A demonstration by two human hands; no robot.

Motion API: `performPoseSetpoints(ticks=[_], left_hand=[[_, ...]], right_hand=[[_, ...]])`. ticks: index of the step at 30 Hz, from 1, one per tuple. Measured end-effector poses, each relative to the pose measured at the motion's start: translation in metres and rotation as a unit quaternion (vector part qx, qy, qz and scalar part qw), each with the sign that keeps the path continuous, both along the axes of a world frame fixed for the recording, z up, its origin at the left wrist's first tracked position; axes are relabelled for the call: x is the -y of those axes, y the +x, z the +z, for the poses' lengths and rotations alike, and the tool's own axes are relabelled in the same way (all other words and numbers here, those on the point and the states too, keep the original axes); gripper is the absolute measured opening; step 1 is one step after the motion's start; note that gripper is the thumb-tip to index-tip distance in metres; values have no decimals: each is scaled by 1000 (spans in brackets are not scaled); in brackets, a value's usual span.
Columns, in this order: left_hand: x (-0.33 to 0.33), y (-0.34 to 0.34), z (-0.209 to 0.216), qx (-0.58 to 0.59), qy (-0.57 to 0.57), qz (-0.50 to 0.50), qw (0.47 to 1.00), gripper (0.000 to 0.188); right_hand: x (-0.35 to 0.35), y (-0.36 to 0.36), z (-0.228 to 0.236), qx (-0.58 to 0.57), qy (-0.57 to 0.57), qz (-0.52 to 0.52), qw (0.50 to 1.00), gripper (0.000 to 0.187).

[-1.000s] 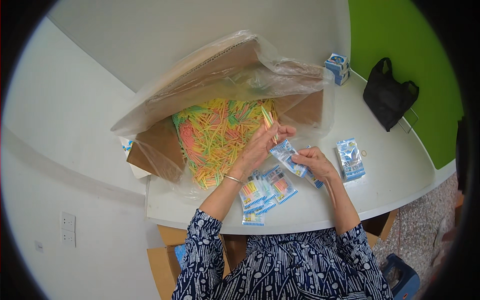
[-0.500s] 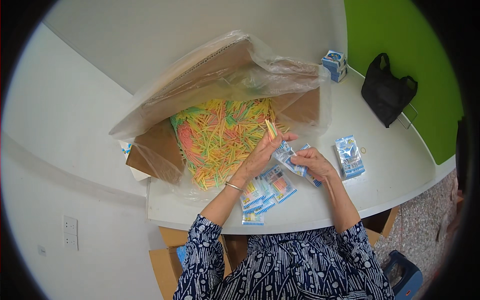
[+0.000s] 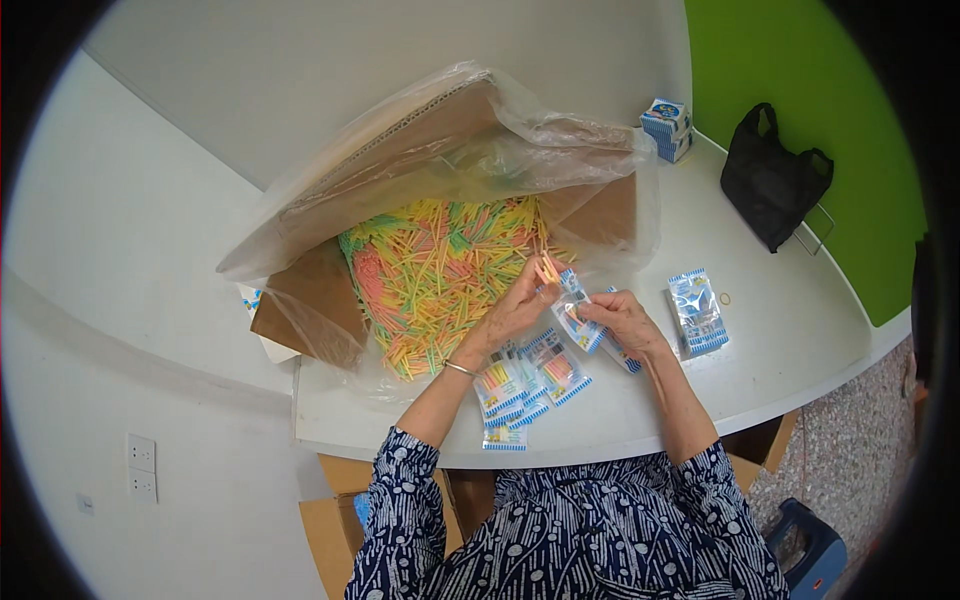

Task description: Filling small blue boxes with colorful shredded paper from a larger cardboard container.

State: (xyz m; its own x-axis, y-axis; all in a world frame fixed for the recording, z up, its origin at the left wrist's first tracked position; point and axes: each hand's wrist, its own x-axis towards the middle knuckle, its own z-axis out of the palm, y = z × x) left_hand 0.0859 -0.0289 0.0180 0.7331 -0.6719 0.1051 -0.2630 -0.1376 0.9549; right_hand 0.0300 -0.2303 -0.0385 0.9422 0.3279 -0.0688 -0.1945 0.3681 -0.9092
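Note:
My left hand [image 3: 518, 305] is closed on a small bunch of thin pastel sticks [image 3: 546, 268], whose tips poke up above the fingers. Close beside it, my right hand [image 3: 628, 322] pinches a small clear packet with blue-and-white ends [image 3: 580, 322]. The packet's upper end lies against the left fingertips. Whether any sticks are inside it, I cannot tell. Under the right hand, another packet [image 3: 622, 357] lies partly hidden on the table. Several filled packets [image 3: 556, 368] overlap on the table just below my hands.
A large cardboard box [image 3: 610, 215] lined with clear plastic holds a heap of loose pastel sticks [image 3: 450, 270]. To the right lie a stack of flat packets [image 3: 697, 312] and a rubber band [image 3: 725, 298]. Small blue-and-white boxes [image 3: 667, 130] and a black bag [image 3: 776, 180] are farther back.
The bunch of sticks has dropped slightly lower in my left hand's grip. The packet in my right hand has turned more upright, and its top has come closer to the left fingers.

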Motion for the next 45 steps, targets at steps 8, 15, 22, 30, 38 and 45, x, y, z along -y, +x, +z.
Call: performPoseSetpoints(ticks=[8, 15, 22, 30, 38, 45], left_hand=[[-5, -3, 11, 87, 178, 20, 980, 52], [1, 7, 28, -166, -53, -54, 983, 45], [-24, 16, 8, -77, 92, 59, 991, 26], [-11, -6, -35, 371, 300, 93, 874, 11], [-1, 40, -16, 421, 244, 199, 850, 20], [25, 48, -42, 372, 419, 207, 802, 42]], right_hand=[[-5, -2, 15, 20, -30, -24, 999, 27], [-4, -4, 5, 41, -60, 6, 997, 27], [14, 4, 1, 18, 37, -106, 994, 24], [18, 0, 10, 9, 72, -157, 985, 27], [28, 4, 4, 34, 47, -166, 984, 27], [29, 4, 2, 37, 47, -161, 985, 27]])
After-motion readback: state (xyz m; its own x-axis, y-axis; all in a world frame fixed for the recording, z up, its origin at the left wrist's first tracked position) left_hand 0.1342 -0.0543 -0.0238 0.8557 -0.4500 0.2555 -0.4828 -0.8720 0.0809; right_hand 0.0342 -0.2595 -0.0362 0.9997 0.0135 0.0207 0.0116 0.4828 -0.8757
